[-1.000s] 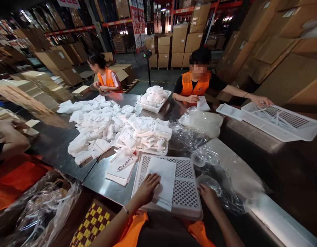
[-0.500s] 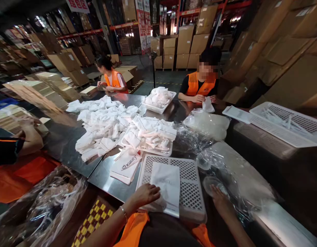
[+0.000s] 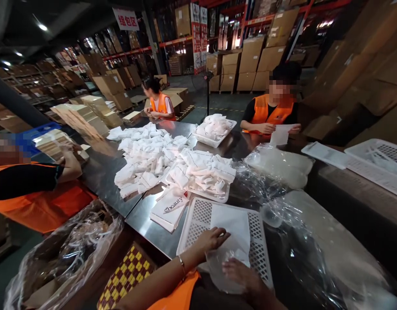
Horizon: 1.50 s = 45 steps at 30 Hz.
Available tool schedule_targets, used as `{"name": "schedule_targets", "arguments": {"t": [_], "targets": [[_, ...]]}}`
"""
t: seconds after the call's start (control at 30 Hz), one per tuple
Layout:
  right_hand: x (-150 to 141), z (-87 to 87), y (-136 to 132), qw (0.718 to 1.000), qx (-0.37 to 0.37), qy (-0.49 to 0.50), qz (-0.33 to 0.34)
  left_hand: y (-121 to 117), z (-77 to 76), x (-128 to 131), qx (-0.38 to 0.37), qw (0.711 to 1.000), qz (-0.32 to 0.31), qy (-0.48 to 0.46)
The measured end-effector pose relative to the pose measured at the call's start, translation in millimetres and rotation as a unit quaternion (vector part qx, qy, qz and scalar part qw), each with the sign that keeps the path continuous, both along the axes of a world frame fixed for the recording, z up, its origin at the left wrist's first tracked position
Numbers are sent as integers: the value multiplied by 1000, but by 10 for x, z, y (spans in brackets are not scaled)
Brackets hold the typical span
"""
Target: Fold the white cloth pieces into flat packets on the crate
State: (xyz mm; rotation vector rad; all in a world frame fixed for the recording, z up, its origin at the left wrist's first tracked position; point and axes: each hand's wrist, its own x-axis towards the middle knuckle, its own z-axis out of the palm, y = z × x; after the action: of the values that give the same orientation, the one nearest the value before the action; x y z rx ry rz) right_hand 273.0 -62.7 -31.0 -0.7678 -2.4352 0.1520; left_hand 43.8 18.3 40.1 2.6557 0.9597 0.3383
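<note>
A flat white fabric pouch (image 3: pixel 230 224) is being pressed onto the white perforated plastic tray (image 3: pixel 198 215) by the left hand (image 3: pixel 213 241), while its near end, wrapped in clear film, is being gripped by the right hand (image 3: pixel 240 271). A heap of white pouches (image 3: pixel 172 163) is lying unprocessed beyond.

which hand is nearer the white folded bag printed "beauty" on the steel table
Left. The left hand rests on the white pouch in the white perforated tray, just right of the white folded "beauty" bag. The right hand is farther right, at the pouch's near end.
</note>
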Motion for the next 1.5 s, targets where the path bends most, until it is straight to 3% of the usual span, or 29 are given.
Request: {"name": "schedule_targets", "arguments": {"t": [0.07,0.2,0.4,0.5,0.6,0.83,1.03,1.2,1.37,1.5], "targets": [[-48,127,142,997,53,-1,50,17,44,-30,-21,999,8,-27],[-7,336,380,990,137,-2,-20,-42,137,-26,-26,999,14,-24],[-211,492,556,973,129,-88,-171,-150,163,245,4,999,41,5],[-256,533,640,968,118,-99,-196,-87,205,307,19,998,65,15],[-146,537,672,978,128,-76,-148,25,283,234,42,995,93,12],[159,511,580,989,133,-53,36,132,339,-32,77,995,54,-39],[-30,640,551,994,23,50,90,58,266,-70,92,995,38,-14],[-69,726,632,984,-90,78,134,40,126,-186,41,997,45,-41],[-64,651,739,998,8,34,53,-83,126,-220,-4,999,5,-42],[-323,465,671,993,5,-4,-114,-283,214,-39,29,999,23,-37]]}}
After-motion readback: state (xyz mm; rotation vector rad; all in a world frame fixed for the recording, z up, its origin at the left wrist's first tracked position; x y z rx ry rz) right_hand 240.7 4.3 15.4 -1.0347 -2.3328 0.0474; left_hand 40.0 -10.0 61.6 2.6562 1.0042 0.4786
